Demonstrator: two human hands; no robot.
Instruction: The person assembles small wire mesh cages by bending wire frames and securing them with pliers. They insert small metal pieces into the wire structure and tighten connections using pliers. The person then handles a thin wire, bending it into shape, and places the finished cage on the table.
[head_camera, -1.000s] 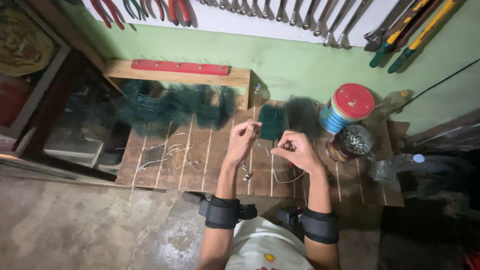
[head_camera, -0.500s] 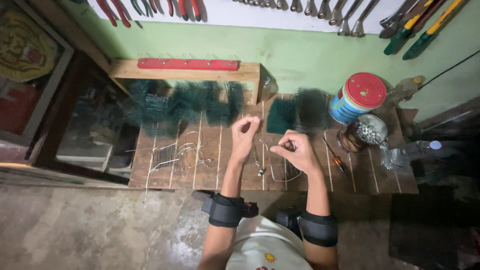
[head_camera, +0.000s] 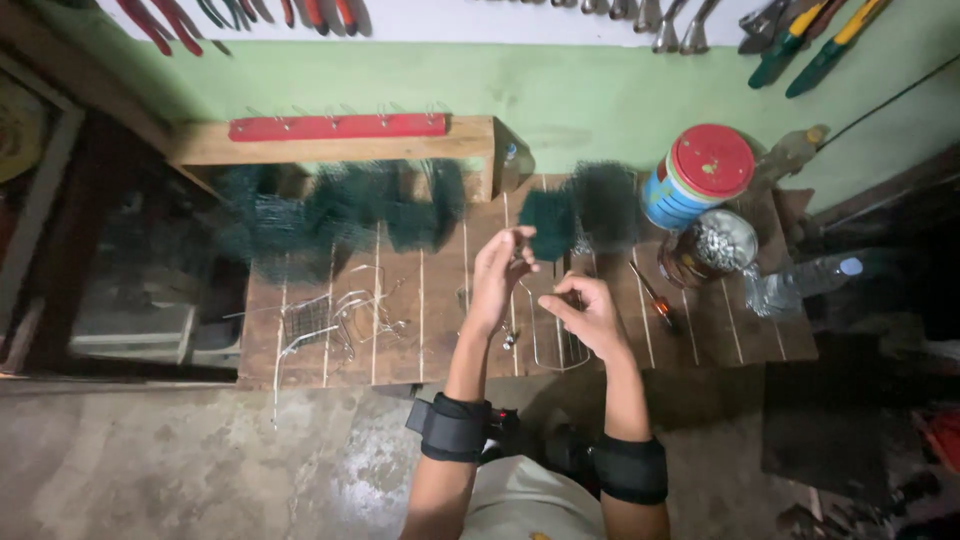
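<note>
Head view: both hands work over a slatted wooden bench (head_camera: 420, 300). The left hand (head_camera: 497, 275) is pinched on the top of a bent wire loop (head_camera: 545, 325), and the right hand (head_camera: 590, 312) is closed on the same wire lower down, over the bench's middle. The loop looks only partly shaped. To the left lie several bent wire pieces (head_camera: 335, 318) (apparently finished, though too small to tell), with green mesh (head_camera: 340, 215) behind them. A screwdriver (head_camera: 655, 300) lies untouched at right.
</note>
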